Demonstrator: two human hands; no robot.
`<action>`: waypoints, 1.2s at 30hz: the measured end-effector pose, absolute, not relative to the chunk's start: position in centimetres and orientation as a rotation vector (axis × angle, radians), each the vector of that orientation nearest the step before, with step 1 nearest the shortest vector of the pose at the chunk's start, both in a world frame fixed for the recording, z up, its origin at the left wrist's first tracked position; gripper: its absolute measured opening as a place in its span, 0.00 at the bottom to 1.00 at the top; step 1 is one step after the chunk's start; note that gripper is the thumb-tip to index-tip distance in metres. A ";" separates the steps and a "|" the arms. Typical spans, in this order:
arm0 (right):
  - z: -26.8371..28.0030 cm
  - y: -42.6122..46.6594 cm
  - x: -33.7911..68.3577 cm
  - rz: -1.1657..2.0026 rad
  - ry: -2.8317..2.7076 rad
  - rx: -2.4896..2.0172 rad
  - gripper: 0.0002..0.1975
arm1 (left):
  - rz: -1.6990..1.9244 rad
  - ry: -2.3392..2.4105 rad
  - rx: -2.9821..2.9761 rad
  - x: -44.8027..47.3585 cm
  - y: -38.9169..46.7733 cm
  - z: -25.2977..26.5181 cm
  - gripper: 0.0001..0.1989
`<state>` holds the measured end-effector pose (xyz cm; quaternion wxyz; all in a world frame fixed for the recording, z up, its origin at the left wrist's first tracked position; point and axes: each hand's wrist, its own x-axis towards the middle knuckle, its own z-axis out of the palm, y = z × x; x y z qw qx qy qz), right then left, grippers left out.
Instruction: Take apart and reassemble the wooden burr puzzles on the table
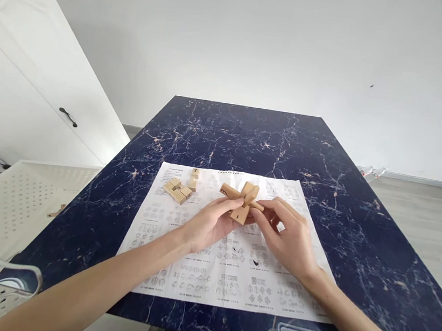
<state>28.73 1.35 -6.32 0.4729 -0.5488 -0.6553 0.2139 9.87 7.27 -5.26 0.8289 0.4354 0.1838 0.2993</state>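
Note:
Between my hands is a wooden burr puzzle [240, 216], several interlocked pale bars lifted just over the printed sheet. My left hand [214, 219] grips it from the left, thumb across the front and fingers underneath, partly hidden. Thumb and fingers of my right hand [283, 231] pinch the end of a bar sticking out on the right side. Dark marks show on two of the bars. Left of the puzzle, loose notched wooden pieces [177, 192] lie on the paper, with another marked "3" [194, 175] standing near them.
A large instruction sheet [189, 286] with small diagrams lies on the dark blue marbled table [240, 141]. White cabinets [33, 75] with black handles stand at the left, beside a white perforated rack [1, 196]. A white cable [38, 272] loops near the table's left front corner.

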 end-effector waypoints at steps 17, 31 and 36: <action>-4.8 1.5 29.1 0.686 -1.562 -1.269 0.13 | 0.786 0.609 1.334 9.0 8.0 -4.8 0.36; -6.0 2.3 30.2 0.768 -1.414 -1.303 0.18 | 0.688 0.671 1.307 8.7 8.3 -4.9 0.39; -7.1 3.4 32.1 0.689 -1.236 -1.387 0.20 | 0.746 0.769 1.350 8.6 8.2 -4.9 0.37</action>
